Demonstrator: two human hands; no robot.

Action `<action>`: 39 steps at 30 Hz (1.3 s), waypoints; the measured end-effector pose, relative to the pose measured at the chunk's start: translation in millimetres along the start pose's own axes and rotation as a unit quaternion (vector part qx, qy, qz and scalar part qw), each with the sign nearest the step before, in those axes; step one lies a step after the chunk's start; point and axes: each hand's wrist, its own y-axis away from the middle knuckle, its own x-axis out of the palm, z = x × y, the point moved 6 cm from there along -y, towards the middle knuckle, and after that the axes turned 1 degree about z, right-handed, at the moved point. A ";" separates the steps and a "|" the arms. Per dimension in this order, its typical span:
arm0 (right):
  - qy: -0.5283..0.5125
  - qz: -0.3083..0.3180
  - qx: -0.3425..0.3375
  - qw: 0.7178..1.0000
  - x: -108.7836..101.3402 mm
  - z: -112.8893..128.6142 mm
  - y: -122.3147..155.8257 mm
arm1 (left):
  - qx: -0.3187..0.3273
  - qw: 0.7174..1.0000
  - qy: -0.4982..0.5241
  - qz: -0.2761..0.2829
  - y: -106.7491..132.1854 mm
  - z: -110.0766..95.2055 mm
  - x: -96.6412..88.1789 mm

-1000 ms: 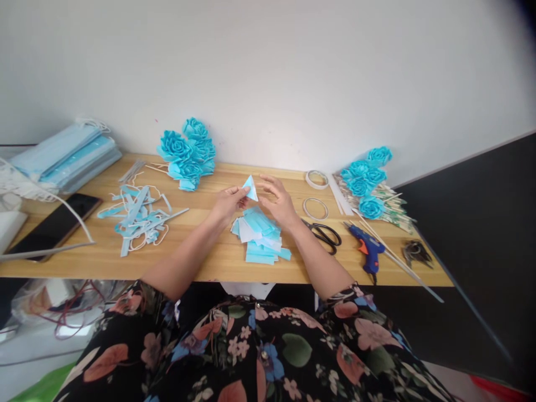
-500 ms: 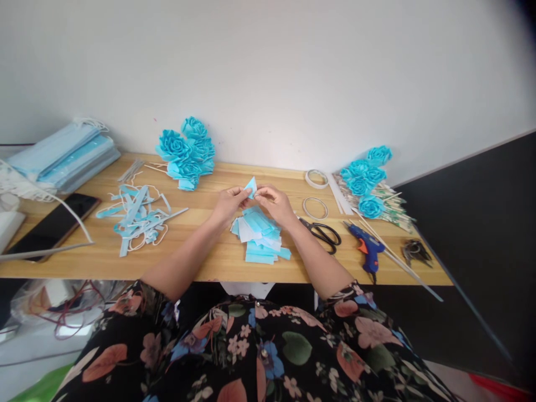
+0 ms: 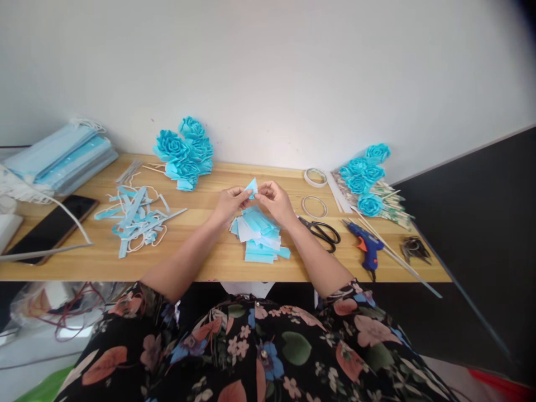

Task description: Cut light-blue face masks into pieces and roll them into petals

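Observation:
Between my two hands is a small light-blue piece of mask fabric (image 3: 252, 186), folded to a point at the top. My left hand (image 3: 230, 202) pinches its left side between thumb and fingers. On its lower right edge, the thumb and forefinger of my right hand (image 3: 274, 200) are closed. Just below my hands lies a loose pile of cut blue and white fabric pieces (image 3: 262, 237) on the wooden table (image 3: 218, 265). Black-handled scissors (image 3: 325, 233) rest beside my right forearm, their blades partly hidden by it.
Blue fabric roses (image 3: 184, 153) lie at the back left, and more roses (image 3: 362, 173) at the back right. Scraps (image 3: 136, 218), a phone (image 3: 54, 229) and stacked masks (image 3: 62, 156) are leftward. Tape rolls (image 3: 315, 177), a blue glue gun (image 3: 366, 245) and black clips (image 3: 414, 249) are rightward.
The fingers of my right hand have shifted slightly on the folded piece, and its tip stands a little more to the right. Both hands keep hold of it.

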 end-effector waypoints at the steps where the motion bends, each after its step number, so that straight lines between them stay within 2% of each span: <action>1: -0.003 0.001 0.002 1.000 0.1 -0.1 -0.1 | 0.001 1.000 0.000 0.001 0.1 0.0 0.0; 11: 0.022 0.005 0.006 1.000 0.4 1.3 1.0 | 0.017 0.998 -0.060 0.003 -0.8 -2.2 1.3; 17: 0.025 0.013 -0.004 1.000 -0.8 3.3 1.6 | -0.002 0.999 -0.041 -0.002 -0.2 -1.5 1.2; 25: 0.020 0.003 -0.009 1.000 -3.8 5.5 1.3 | -0.022 0.994 -0.094 0.052 1.7 2.1 8.6; 30: 0.043 -0.019 -0.011 0.999 -5.3 8.0 2.0 | -0.018 0.993 -0.104 0.050 1.6 1.4 9.5; 34: 0.085 -0.039 -0.048 0.994 -7.9 14.7 2.9 | -0.028 0.994 -0.099 0.049 1.8 0.2 9.3; 39: 0.165 -0.026 -0.130 0.977 -9.5 23.5 3.5 | -0.026 0.995 -0.073 0.056 2.3 -2.6 10.0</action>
